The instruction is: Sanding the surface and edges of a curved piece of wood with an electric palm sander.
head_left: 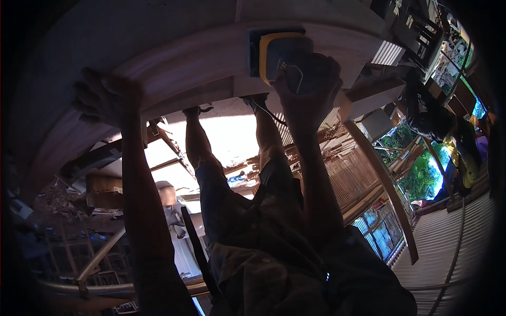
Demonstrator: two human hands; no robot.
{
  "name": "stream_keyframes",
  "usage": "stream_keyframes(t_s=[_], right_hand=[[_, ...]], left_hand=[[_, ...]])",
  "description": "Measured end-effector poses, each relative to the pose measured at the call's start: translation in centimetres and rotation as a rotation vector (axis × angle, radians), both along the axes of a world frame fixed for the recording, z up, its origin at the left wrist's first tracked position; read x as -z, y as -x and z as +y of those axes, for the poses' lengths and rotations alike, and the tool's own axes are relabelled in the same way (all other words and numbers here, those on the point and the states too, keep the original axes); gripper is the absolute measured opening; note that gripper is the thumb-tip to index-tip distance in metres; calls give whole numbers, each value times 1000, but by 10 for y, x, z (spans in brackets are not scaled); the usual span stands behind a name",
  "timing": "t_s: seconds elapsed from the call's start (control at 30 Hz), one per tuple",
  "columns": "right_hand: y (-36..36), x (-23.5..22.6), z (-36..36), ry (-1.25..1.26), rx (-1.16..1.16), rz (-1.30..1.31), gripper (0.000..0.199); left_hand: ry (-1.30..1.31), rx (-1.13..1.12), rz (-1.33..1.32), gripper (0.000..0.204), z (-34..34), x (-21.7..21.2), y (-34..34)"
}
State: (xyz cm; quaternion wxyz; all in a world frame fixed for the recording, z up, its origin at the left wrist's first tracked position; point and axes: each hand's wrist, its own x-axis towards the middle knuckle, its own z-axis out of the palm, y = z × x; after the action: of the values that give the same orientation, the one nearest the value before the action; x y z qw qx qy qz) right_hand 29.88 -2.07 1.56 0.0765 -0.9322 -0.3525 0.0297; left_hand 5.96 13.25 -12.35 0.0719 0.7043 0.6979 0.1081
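Note:
A wide wooden panel (179, 60) with a curved pale band spans the upper part of the head view. My right hand (308, 79) is wrapped round the body of a dark power sander (282, 50) with a yellow edge. The sander's flat square pad rests against the panel's surface. Farther left, my left hand (108, 97) lies on the panel with its fingers spread, holding nothing. Deep shadow covers both hands, so fine detail is hard to make out. A thin dark cord (274, 115) hangs below the panel near the sander.
My legs stand below the panel on brightly lit ground. Wood scraps (337, 137) and a long curved plank (387, 184) lie to the right. A cardboard box (104, 189) sits at the lower left. Another person (427, 110) in dark clothing is at the far right.

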Motion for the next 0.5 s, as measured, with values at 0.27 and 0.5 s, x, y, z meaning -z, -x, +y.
stream_keyframes(t_s=[0.27,0.5], right_hand=[[-134,1,-56,-166,182,104,24],[-4,1,24,-70,-33,-86,77]], left_hand=[[-35,24,-24,61,1,2,4],[-1,75,-32,63,-3,-2,5]])
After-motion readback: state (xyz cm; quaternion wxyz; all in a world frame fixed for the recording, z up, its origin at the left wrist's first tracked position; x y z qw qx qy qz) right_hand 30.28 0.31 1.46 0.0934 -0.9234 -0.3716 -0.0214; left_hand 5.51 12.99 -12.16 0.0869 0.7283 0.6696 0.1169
